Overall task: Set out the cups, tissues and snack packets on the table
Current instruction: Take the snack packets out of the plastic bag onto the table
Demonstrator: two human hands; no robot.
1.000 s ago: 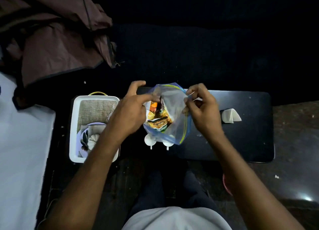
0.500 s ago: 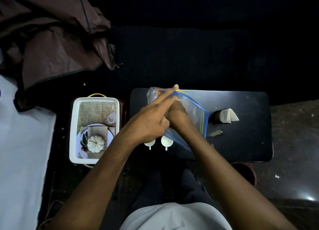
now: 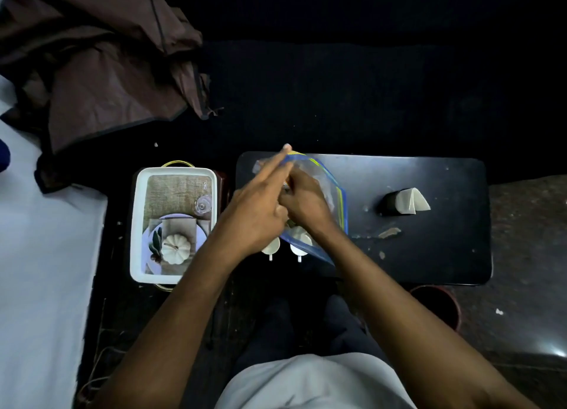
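Note:
A clear zip bag (image 3: pixel 336 200) with a blue and yellow rim lies over the left part of the black table (image 3: pixel 429 255). My left hand (image 3: pixel 257 212) holds the bag's mouth, fingers stretched along its rim. My right hand (image 3: pixel 306 207) is pushed inside the bag; its fingers are hidden behind my left hand, and a speck of orange snack packet (image 3: pixel 287 184) shows there. Two small white cups (image 3: pixel 271 246) (image 3: pixel 299 249) stand at the table's front edge, partly under the bag. A dark holder with white tissues (image 3: pixel 409 203) stands to the right.
A white tray (image 3: pixel 137 224) with a printed picture sits left of the table. Brown cloth (image 3: pixel 101 71) is heaped at the back left, and a pale sheet (image 3: pixel 36 270) lies at the far left. A reddish bowl (image 3: pixel 435 304) sits below the table's front right. Scraps (image 3: pixel 389 232) lie on the tabletop.
A second ago both hands held the bag upright by its mouth. Since then the bag has tipped down onto the table and my right hand has gone inside it.

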